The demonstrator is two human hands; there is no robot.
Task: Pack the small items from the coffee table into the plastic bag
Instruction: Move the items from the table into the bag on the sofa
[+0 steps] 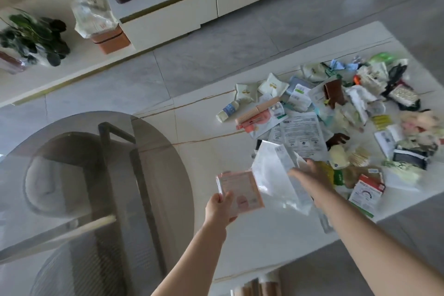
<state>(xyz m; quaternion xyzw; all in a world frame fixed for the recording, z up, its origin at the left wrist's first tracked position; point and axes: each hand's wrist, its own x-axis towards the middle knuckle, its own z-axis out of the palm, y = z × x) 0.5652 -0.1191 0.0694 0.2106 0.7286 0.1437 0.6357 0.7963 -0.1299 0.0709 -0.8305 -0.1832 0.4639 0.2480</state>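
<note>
A heap of several small items [341, 113], mostly sachets, packets, leaflets and a little bottle, lies on the white marble coffee table [197, 127]. My left hand [219, 206] is shut on a flat pink sachet [240, 191], held above the table's near part. A clear plastic bag [276, 175] hangs just right of the sachet, and my right hand [310, 175] grips its upper right edge. The sachet's right edge overlaps the bag; whether it is inside I cannot tell.
A round smoked-glass side table [72, 175] overlaps the coffee table's left end. A low white TV cabinet [182, 12] stands beyond the grey tiled floor [264, 38]. A potted plant [33, 36] and an orange box [113, 41] sit on a ledge at the far left.
</note>
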